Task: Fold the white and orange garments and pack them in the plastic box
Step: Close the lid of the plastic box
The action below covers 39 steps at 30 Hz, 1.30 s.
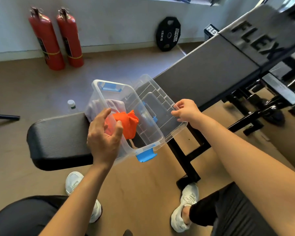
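clear box [99,92], blue latches; orange garment [128,124] bunched inside, white [94,109] beneath. left hand [104,138] released; right hand [186,111] pinching lid [162,106].

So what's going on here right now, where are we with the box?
A person sits by a gym bench with the clear plastic box on it. The orange garment and the white garment are already inside. The right hand pinches the edge of the lid; the left hand hovers open at the box's near wall.
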Motion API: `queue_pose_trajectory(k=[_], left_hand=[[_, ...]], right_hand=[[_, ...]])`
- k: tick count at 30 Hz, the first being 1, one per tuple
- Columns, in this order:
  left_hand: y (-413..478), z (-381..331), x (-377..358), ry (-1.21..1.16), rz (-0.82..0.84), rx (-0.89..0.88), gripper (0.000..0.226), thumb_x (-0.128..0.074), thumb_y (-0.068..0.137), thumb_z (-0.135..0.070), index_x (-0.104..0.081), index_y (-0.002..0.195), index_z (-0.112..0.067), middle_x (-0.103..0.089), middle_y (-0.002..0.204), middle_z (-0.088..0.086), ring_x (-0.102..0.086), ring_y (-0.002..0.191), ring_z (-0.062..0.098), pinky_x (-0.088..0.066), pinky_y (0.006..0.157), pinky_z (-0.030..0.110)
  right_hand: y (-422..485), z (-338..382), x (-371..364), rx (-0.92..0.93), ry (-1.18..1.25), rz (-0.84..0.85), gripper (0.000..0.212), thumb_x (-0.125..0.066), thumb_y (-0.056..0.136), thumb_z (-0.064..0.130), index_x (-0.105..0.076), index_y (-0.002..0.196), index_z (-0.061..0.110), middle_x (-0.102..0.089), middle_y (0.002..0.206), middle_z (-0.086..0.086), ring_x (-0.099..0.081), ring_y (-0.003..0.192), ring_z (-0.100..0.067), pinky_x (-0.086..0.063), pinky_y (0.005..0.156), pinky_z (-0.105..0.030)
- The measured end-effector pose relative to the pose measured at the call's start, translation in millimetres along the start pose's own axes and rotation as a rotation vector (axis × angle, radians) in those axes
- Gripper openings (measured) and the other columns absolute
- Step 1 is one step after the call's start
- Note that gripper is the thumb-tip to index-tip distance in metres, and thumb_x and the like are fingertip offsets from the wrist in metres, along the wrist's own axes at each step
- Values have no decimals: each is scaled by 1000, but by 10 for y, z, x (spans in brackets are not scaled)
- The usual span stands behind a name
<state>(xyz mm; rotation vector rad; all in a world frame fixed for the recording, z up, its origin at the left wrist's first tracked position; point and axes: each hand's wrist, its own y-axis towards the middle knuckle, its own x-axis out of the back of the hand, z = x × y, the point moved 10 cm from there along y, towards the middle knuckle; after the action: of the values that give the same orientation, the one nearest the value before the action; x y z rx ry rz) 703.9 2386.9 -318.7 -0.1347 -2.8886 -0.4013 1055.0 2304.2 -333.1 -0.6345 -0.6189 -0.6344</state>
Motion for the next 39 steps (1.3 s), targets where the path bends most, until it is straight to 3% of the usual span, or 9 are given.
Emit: queue_pose_trajectory(k=[3,9,14,19,26,29,32,35,39], left_hand=[[28,47,-75,-9,44,-24,51,-61,89,-46,-62,134,-22,-64,129,-4,-63,112,19,-56,94,52],[41,88,-140,-37,109,-42,55,-64,88,-46,-59,138,-24,-58,134,-10,-59,123,19,-51,100,55],[6,93,-147,-76,203,-2,69,-59,84,-54,-47,148,-30,-49,135,-16,-56,126,21,-48,106,54],[2,252,-87,-105,208,62,68,-56,86,-54,-46,149,-31,-48,141,-14,-52,133,19,-46,109,55],[31,390,-85,-189,237,119,64,-62,85,-65,-46,144,-45,-55,148,-3,-57,132,21,-51,104,55],[26,390,-90,-220,231,145,73,-68,79,-68,-50,142,-35,-59,142,2,-61,125,21,-55,100,52],[44,337,-51,-185,194,101,80,-74,77,-60,-47,144,-25,-56,144,-2,-60,125,12,-55,102,42],[84,260,-65,-155,194,27,77,-73,82,-55,-40,149,-36,-49,146,-8,-54,128,6,-52,105,37],[119,255,-132,-87,234,-44,64,-63,86,-67,-47,144,-45,-47,142,-6,-51,133,18,-53,103,52]], right_hand=[[-266,60,116,33,217,-36,26,-70,90,1,-57,111,5,-69,110,-20,-75,89,-27,-64,68,-33],[-975,412,347,354,247,-344,20,-71,91,17,-62,108,18,-73,95,-4,-74,85,-20,-63,77,-47],[-1427,687,-377,476,167,-54,45,-77,87,29,-61,128,25,-69,116,4,-69,104,-12,-61,88,-37],[-1600,694,-826,538,42,29,69,-82,78,46,-57,140,26,-58,135,13,-53,123,1,-47,106,-23],[-1765,688,-1194,607,-50,126,77,-73,79,58,-42,148,41,-40,156,7,-31,147,-13,-35,120,-43],[-1795,669,-1321,633,-160,156,77,-71,83,55,-34,150,46,-32,163,5,-18,154,-22,-24,122,-60],[-1744,643,-1308,646,-165,244,81,-77,83,44,-34,153,40,-29,164,7,-15,154,-21,-22,123,-57],[-1690,578,-1222,705,-198,353,93,-83,79,37,-29,155,40,-24,166,12,-13,155,-12,-21,125,-47],[-1583,447,-930,849,-309,127,100,-87,71,47,-39,154,22,-41,158,3,-35,147,-11,-35,120,-45]])
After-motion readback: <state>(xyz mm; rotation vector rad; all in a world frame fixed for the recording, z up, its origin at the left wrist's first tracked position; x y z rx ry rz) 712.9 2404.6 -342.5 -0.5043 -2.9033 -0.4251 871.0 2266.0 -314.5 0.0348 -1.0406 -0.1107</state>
